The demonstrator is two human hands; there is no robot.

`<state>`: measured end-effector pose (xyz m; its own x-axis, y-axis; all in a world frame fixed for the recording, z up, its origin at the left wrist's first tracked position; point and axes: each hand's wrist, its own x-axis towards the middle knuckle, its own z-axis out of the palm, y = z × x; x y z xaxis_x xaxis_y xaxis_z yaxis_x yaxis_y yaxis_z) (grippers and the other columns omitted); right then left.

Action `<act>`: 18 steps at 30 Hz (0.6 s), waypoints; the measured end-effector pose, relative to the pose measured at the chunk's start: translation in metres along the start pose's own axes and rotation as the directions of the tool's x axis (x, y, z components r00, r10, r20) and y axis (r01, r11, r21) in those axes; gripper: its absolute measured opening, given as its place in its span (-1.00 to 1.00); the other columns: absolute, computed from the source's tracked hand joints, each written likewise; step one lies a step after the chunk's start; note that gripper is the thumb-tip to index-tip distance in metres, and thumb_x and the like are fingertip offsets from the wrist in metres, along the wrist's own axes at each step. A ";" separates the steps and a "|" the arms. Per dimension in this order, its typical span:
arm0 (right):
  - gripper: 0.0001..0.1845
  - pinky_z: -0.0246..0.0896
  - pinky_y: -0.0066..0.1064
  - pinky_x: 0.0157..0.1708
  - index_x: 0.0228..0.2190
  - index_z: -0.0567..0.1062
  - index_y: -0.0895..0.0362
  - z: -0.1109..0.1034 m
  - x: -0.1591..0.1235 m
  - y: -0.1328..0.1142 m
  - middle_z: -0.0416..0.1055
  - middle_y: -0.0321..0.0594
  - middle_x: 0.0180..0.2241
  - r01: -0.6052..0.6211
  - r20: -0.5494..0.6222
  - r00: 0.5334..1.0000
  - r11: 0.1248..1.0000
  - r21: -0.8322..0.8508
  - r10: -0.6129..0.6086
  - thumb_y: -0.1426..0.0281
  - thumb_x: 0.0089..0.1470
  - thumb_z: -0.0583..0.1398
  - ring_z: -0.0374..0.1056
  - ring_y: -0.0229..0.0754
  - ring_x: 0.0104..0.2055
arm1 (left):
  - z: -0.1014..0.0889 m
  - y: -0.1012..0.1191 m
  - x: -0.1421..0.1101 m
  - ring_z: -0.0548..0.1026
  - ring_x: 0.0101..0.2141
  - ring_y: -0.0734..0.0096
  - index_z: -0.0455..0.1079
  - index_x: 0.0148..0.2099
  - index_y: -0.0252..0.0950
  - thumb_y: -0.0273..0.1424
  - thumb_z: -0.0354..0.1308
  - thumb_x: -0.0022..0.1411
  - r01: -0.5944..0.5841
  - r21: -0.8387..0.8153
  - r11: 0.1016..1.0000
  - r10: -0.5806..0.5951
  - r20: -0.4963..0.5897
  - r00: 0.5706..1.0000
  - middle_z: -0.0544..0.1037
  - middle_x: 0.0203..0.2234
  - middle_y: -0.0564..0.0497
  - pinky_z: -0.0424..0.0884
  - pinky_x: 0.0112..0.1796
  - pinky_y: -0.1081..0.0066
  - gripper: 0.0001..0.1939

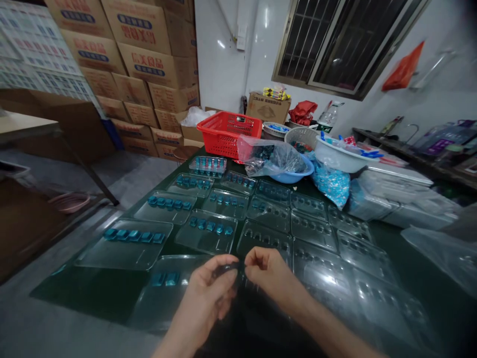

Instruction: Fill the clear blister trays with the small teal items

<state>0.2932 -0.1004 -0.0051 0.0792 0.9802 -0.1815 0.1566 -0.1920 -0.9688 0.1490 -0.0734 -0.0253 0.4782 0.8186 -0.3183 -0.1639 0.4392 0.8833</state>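
My left hand (203,296) is closed, pinching a small dark piece (224,269) between thumb and fingers; its exact kind is unclear. Close beside it, my right hand (269,272) is pinched shut, and whatever its fingertips hold cannot be made out. Beneath and left of my hands lies a clear plastic tray (149,303) with two teal blocks (171,278) in its slots. Another clear tray (122,258), farther left, carries a row of several teal blocks (134,235). Right of my hands, a clear tray (320,268) has bare slots and shiny glare.
Several more clear trays cover the dark green table (97,291). At the back stand a red basket (223,141), a blue basin (294,171) with a plastic bag, a white basin (345,156) and a blue patterned bag (330,184). Cardboard boxes (143,62) are stacked behind.
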 end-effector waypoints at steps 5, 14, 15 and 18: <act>-0.94 -0.13 -0.61 -0.66 -0.63 0.29 0.19 0.001 0.000 -0.004 0.09 -0.44 -0.69 -0.008 0.013 1.000 1.000 -0.027 0.008 0.55 -0.23 0.06 0.00 -0.43 -0.62 | -0.001 0.001 0.000 0.10 -0.79 0.70 0.31 -0.24 -0.30 -0.36 0.11 0.00 -0.014 0.063 0.998 0.016 -0.037 0.999 0.28 -0.74 0.15 -0.08 -0.76 0.61 -0.77; -0.95 -0.17 -0.62 -0.71 -0.58 0.31 0.19 -0.005 -0.002 -0.002 0.10 -0.46 -0.72 -0.118 0.137 0.986 0.981 0.156 0.097 0.54 -0.21 0.07 -0.04 -0.45 -0.68 | -0.006 0.002 0.011 0.31 -0.64 0.65 0.39 -0.37 -0.32 -0.52 0.17 -0.12 0.166 -0.287 0.944 -0.180 -0.021 0.984 0.37 -0.66 0.11 0.14 -0.64 0.66 -0.84; -0.98 -0.12 -0.62 -0.68 -0.56 0.33 0.19 -0.004 -0.003 -0.001 0.14 -0.44 -0.69 -0.076 0.117 0.991 0.986 0.150 0.059 0.52 -0.19 0.09 0.01 -0.45 -0.66 | -0.006 0.002 0.011 0.32 -0.65 0.64 0.39 -0.36 -0.31 -0.51 0.18 -0.12 0.168 -0.287 0.943 -0.187 -0.041 0.981 0.39 -0.66 0.11 0.14 -0.65 0.66 -0.83; -0.91 0.03 -0.58 -0.56 -0.48 0.36 0.19 0.000 -0.005 0.002 0.28 -0.37 -0.57 0.082 0.057 0.995 0.994 0.071 -0.086 0.46 -0.16 0.16 0.16 -0.40 -0.54 | -0.003 0.007 0.008 0.35 -0.65 0.58 0.39 -0.32 -0.31 -0.47 0.22 -0.13 0.160 -0.281 0.946 -0.185 -0.063 0.981 0.43 -0.64 0.06 0.12 -0.69 0.62 -0.78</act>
<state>0.2936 -0.1061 -0.0063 0.0091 0.9943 -0.1065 0.0920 -0.1069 -0.9900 0.1493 -0.0627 -0.0231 0.4445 0.7449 -0.4975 -0.3211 0.6510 0.6878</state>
